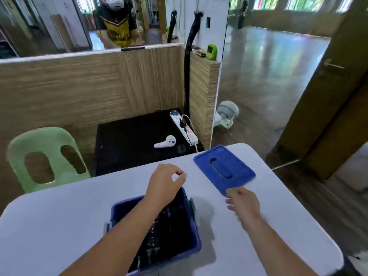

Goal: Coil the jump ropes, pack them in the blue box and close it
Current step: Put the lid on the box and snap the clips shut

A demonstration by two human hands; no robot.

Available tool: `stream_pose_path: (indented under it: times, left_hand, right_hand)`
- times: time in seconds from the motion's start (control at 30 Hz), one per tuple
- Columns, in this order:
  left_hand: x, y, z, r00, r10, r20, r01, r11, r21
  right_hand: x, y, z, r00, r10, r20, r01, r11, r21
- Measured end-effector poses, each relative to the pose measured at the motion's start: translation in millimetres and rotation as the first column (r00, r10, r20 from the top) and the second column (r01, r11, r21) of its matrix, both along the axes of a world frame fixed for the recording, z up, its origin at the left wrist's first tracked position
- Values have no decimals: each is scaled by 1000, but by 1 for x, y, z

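The blue box (119, 208) stands open on the white table (59, 216), near the front edge and a little left of centre. Inside it lies a dark tangle, the jump ropes (169, 226) (blurred, so single coils and handles cannot be told apart). The blue lid (239, 172) lies flat on the table, apart from the box, to its far right, with its long handle recess facing up.

The left hand (165, 182) hovers over the far rim of the box, the forearm crossing the opening. Its fingers are curled, with the thumb tip close to the forefinger. Nothing shows between them, and I cannot tell whether they pinch something thin. The right hand (244, 202) hangs over the table to the right of the box, fingers loosely spread and holding nothing. Its fingertips are just beside the near corner of the lid; whether they touch it is unclear.

Beyond the table stand a pale green plastic chair (45, 140) on the left and a black surface carrying a white controller (165, 142) and a white power strip (185, 130). A mirror on the far wall reflects a yellow and black shirt (119, 34), whose lettering is too blurred to read.
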State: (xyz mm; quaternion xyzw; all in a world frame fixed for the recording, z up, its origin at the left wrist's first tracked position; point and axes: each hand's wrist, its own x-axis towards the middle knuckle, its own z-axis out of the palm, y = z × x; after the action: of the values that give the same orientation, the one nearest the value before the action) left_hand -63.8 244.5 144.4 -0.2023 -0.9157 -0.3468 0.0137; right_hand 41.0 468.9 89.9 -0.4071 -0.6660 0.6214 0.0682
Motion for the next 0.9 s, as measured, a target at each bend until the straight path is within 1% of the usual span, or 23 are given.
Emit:
stream_pose_path:
  times: [0.13,0.23,0.37,0.43,0.5,0.57,0.63,0.73,0.8,0.83,0.9]
  left_hand:
    - [-42,43,-15,997,-77,31,80,990,-119]
    - [-70,70,-26,989,-118,84,132,975,-177]
    - [-103,100,-47,980,-162,115,188,944,-272]
    - [-116,114,-58,971,-197,138,232,918,-321]
    - [-127,127,-67,956,-234,178,288,869,-402]
    - [-136,138,-79,945,-258,200,324,818,-475]
    - [-142,148,-91,936,-275,221,351,780,-518]
    - [-145,159,-108,916,-305,261,401,719,-567]
    - [-146,163,-118,905,-309,293,426,679,-598]
    - [-146,164,-123,900,-303,314,435,665,-606]
    - [-146,163,-133,894,-290,342,446,648,-617]
  right_hand:
    - [-22,26,-17,995,9,99,-21,993,118]
    - [-38,47,-35,983,70,169,-96,984,149]
    - [-58,64,-31,968,83,239,-143,959,246]
    - [-69,71,-31,951,114,288,-199,937,287]
    - [-79,77,-39,933,157,324,-264,911,317]
    - [-85,81,-47,910,192,368,-330,872,361]
    - [-90,84,-53,868,228,442,-415,822,391]
    - [-94,88,-66,808,278,519,-527,735,427]
    - [-95,90,-71,767,304,565,-599,657,458]
    - [-95,91,-74,747,307,590,-628,616,476]
    - [-96,95,-84,742,286,606,-640,569,516]
